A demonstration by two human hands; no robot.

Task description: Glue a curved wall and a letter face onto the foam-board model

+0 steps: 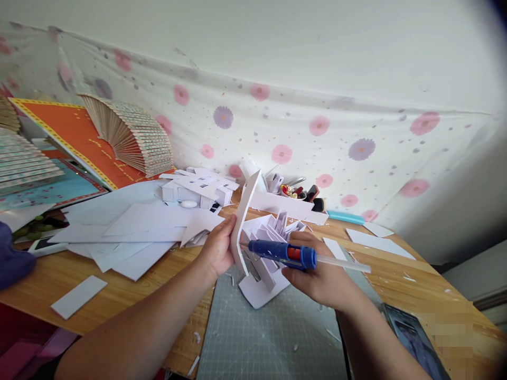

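Note:
My left hand (219,245) is closed on the edge of a white foam board piece (243,216), held upright and slightly curved. A blue hot glue gun (283,253) is in my right hand (317,274), with a clear glue stick (344,263) sticking out of its back end. Its nozzle points left and meets or nearly meets the inner face of the board. Under and behind the gun, a white foam board model (263,287) with upright walls and partitions rests on the green cutting mat (273,338); the gun and my right hand hide part of it.
White sheets (138,227) lie piled on the left, before another white model (198,187). A white box (277,203) with tools stands behind. A phone (414,338) lies at the right front. Folding fans (134,132) lean at the back left. Scraps dot the wooden table (428,279).

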